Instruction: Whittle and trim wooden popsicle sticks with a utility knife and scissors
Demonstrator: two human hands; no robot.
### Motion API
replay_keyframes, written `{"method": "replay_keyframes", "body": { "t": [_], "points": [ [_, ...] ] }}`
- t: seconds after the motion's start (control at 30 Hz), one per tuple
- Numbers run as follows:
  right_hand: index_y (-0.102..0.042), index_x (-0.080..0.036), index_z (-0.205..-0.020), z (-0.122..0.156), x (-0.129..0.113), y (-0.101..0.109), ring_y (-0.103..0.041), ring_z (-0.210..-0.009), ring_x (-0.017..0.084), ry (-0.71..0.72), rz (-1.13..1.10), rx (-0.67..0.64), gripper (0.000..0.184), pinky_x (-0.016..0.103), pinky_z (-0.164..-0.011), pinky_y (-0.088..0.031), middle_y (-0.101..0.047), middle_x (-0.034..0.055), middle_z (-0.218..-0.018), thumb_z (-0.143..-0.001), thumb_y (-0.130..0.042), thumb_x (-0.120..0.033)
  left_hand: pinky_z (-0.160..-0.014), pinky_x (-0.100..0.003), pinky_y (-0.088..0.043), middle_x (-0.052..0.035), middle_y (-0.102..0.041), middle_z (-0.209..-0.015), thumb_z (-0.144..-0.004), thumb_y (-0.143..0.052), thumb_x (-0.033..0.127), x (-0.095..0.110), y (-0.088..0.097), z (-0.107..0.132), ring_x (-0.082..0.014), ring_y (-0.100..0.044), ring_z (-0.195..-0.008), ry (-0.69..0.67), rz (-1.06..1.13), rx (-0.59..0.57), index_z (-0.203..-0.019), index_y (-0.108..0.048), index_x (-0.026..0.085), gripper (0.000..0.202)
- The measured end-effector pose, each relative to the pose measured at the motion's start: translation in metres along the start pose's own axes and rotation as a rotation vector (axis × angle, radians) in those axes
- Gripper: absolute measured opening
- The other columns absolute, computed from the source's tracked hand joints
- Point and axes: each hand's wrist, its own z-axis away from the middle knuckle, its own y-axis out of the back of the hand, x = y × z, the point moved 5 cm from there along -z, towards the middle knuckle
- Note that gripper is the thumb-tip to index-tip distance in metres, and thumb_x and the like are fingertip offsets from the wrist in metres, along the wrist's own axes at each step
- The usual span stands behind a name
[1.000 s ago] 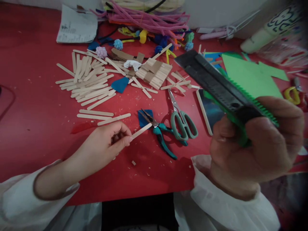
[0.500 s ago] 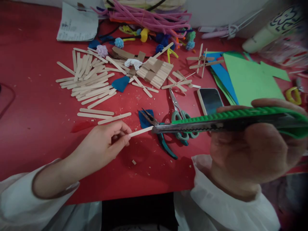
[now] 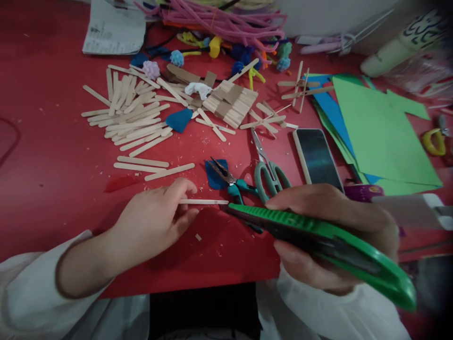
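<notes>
My left hand (image 3: pixel 155 219) is closed on one end of a wooden craft stick (image 3: pixel 203 202), which points right. My right hand (image 3: pixel 339 226) grips a green utility knife (image 3: pixel 318 241), its front end meeting the stick's right end. Whether the blade cuts into the wood cannot be made out. Just beyond the stick lie needle-nose pliers (image 3: pixel 230 180) with teal handles, their jaws on a blue scrap (image 3: pixel 216 174). Scissors (image 3: pixel 267 172) with grey-green handles rest beside them, partly hidden by my right hand.
Loose craft sticks (image 3: pixel 134 113) are heaped at the left, near a stick panel (image 3: pixel 231 104). A phone (image 3: pixel 316 158) lies right of the scissors, by green paper (image 3: pixel 382 127). Pink pipe cleaners (image 3: pixel 226 21) sit at the back; a tumbler (image 3: pixel 399 47) is at the far right.
My right hand has swung the knife from nearly level to slanting, its rear end now lower and nearer me. The craft stick has turned level, and the phone shows more fully.
</notes>
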Motion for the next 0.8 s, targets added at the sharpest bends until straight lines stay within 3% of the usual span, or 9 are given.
{"method": "replay_keyframes", "body": {
  "t": [0.1,0.3,0.47,0.6,0.8],
  "points": [
    [-0.056,-0.028,-0.096,-0.002,-0.007,-0.009,-0.064,-0.075,0.018,0.164,0.142,-0.064,0.023,0.032,-0.068,-0.054,-0.065,0.0020,-0.083,-0.076,-0.063,-0.019,-0.046,-0.023,-0.031,0.0039,-0.058,-0.064,-0.083,-0.047,0.025,0.002,0.000,0.002,-0.0117,-0.050,-0.048,-0.030,-0.022,0.000,-0.091,-0.051,0.020,0.010],
    [-0.062,-0.028,-0.090,0.000,0.011,-0.024,-0.065,-0.068,0.014,0.017,0.116,-0.248,0.010,0.026,-0.063,-0.053,-0.068,-0.0008,-0.080,-0.085,-0.055,-0.023,-0.056,-0.027,-0.036,0.0002,-0.061,-0.075,-0.090,-0.042,0.026,0.008,0.001,0.002,-0.0160,-0.056,-0.065,-0.178,-0.145,0.102,-0.082,-0.054,0.019,0.016],
    [-0.064,-0.027,-0.092,0.003,0.016,-0.021,-0.068,-0.064,0.012,-0.120,0.042,-0.163,0.011,0.022,-0.062,-0.054,-0.072,-0.0023,-0.082,-0.085,-0.056,-0.026,-0.059,-0.028,-0.037,-0.0006,-0.057,-0.073,-0.084,-0.051,0.021,0.010,-0.001,0.004,-0.0178,-0.054,-0.069,-0.236,-0.212,0.155,-0.075,-0.053,0.019,0.009],
    [-0.063,-0.022,-0.095,0.004,0.007,-0.029,-0.069,-0.073,0.012,-0.038,0.095,-0.190,0.014,0.019,-0.066,-0.055,-0.072,-0.0001,-0.087,-0.082,-0.058,-0.021,-0.058,-0.028,-0.036,-0.0004,-0.058,-0.074,-0.078,-0.059,0.023,0.010,-0.004,0.004,-0.0184,-0.055,-0.068,-0.218,-0.209,0.096,-0.077,-0.054,0.020,0.006],
    [-0.059,-0.021,-0.093,0.006,-0.001,-0.039,-0.067,-0.061,0.010,0.085,0.176,-0.199,0.015,0.017,-0.064,-0.055,-0.072,-0.0005,-0.082,-0.081,-0.054,-0.015,-0.057,-0.028,-0.037,0.0001,-0.059,-0.075,-0.080,-0.054,0.017,0.012,-0.006,0.002,-0.0177,-0.056,-0.067,-0.223,-0.188,0.081,-0.076,-0.054,0.020,0.005]
  ]
}}
